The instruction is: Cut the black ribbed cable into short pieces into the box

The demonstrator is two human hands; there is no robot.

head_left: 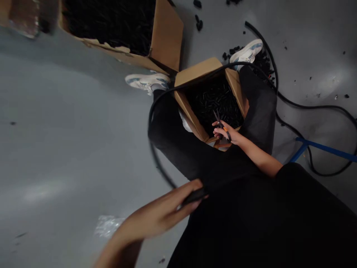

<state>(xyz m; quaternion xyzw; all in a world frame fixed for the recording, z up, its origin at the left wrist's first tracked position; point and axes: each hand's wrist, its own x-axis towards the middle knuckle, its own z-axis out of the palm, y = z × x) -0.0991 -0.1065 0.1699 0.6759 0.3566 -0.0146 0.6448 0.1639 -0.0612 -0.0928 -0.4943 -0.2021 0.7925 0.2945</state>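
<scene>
My left hand (173, 208) is closed on the end of a long black hose (152, 149), close to my lap and slightly blurred. From there the hose curves up past my left knee and across the far side of a small cardboard box (195, 72). My right hand (227, 134) holds scissors (217, 116) with black and orange handles, its fingers wrapped round the grips. The blades point away from me, slightly apart, over the box. Many short black cut pieces (213, 96) fill that box, which stands between my legs.
A larger cardboard box (167, 37) full of black pieces stands at the upper left. Loose black pieces (263, 63) lie beside my right shoe (247, 52). More hose loops across the floor at right, around a blue metal frame (329, 149). Clear plastic (107, 225) lies at lower left.
</scene>
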